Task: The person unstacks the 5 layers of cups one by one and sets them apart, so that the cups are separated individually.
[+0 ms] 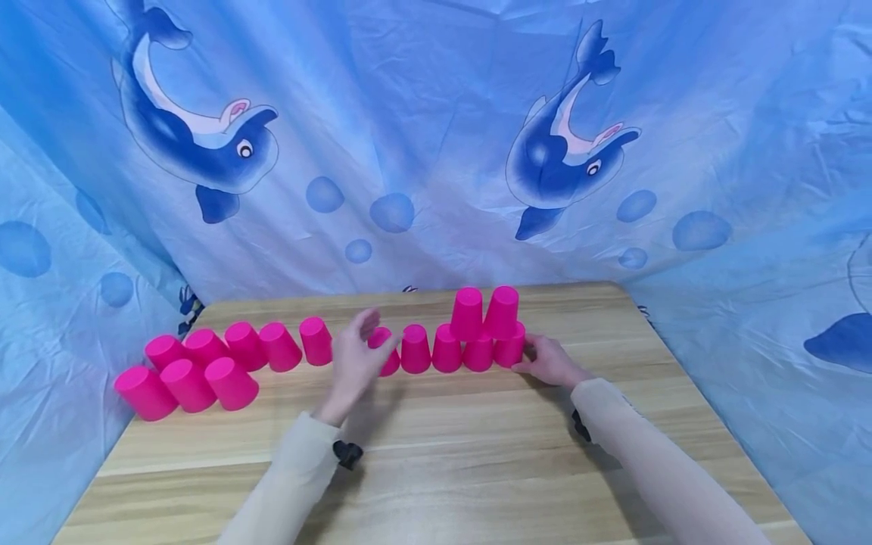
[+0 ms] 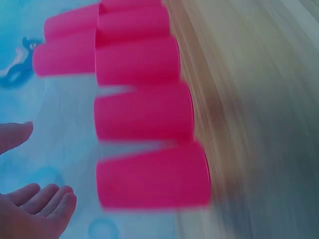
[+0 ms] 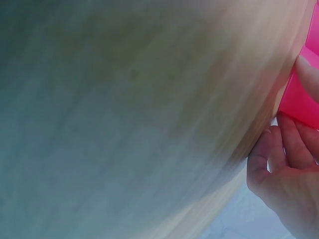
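Several pink cups stand upside down in a row near the table's back; one is a bottom-row cup [image 1: 415, 350] at mid-row. On the row's right end sit two upper cups, a left one [image 1: 467, 314] and a right one [image 1: 502, 312]. My right hand [image 1: 550, 362] grips the rightmost bottom cup [image 1: 512, 352], its thumb [image 3: 310, 79] on the near side and fingers round the end. My left hand [image 1: 356, 357], fingers spread and holding nothing, hovers by the leftmost row cup [image 1: 388, 365], partly covering it. In the left wrist view its fingers are apart from the nearest cup [image 2: 152, 177].
To the left, more upside-down pink cups stand: a single cup [image 1: 316, 341] beside my left hand, a back line, and a front line with a middle cup [image 1: 188, 386]. A blue dolphin-print curtain [image 1: 436, 151] hangs behind the wooden table [image 1: 463, 462].
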Tool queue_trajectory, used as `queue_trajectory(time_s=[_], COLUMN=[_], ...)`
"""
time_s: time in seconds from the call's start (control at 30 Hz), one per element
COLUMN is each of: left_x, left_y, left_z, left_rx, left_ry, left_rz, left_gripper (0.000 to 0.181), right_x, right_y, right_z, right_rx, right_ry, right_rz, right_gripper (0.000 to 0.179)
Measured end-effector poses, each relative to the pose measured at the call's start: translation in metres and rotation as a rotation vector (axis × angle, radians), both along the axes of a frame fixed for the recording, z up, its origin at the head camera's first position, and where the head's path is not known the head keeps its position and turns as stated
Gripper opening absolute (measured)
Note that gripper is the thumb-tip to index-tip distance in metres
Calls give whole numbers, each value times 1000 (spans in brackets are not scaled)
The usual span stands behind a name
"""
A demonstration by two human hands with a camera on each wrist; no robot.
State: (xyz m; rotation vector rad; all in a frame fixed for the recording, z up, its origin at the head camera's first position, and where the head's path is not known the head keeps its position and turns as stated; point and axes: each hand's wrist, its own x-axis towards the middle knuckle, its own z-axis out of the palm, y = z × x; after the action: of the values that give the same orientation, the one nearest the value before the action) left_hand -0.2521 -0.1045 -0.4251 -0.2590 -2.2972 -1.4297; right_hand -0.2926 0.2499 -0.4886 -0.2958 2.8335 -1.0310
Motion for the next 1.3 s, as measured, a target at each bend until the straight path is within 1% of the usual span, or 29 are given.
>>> queue_trajectory(time_s=[0.07,0.23,0.4,0.5,0.63,0.77,0.9,1.0,1.13,1.3], left_x=[-5,-15,-21,-22,-23,-27,-31,-31,-28,-21], left_y=[15,50,73,83,93,103,111,113,109,97], left_z=[-1,1,1,-1,-1,0,-1,-1,3,12], left_rx=[12,4,5,-19,-57,-66,-75,-61,-39,-21], left_ry=[-30,-93,-160,-176,-176,-178,-178,-168,-135,-65], left_rz=[-29,-77,-125,-132,-113,-110,-130,-130,-134,-133], left_gripper=[59,65,71,74,76,76,70,67,64,59], right_x=[0,0,1,0,-1,-1,-1,0,-1,-1], right_y=[0,-1,-2,-3,-3,-1,1,2,1,1], right_z=[0,1,-2,-2,-1,-1,0,1,2,1], right_rx=[-1,-6,-11,-15,-19,-11,-8,-14,-12,-7], right_ry=[-2,-11,-4,-11,-29,-31,-20,-16,-18,9], right_rz=[-2,-14,2,-3,-8,-10,-6,7,9,26], right_gripper=[64,64,63,63,65,65,65,65,64,62])
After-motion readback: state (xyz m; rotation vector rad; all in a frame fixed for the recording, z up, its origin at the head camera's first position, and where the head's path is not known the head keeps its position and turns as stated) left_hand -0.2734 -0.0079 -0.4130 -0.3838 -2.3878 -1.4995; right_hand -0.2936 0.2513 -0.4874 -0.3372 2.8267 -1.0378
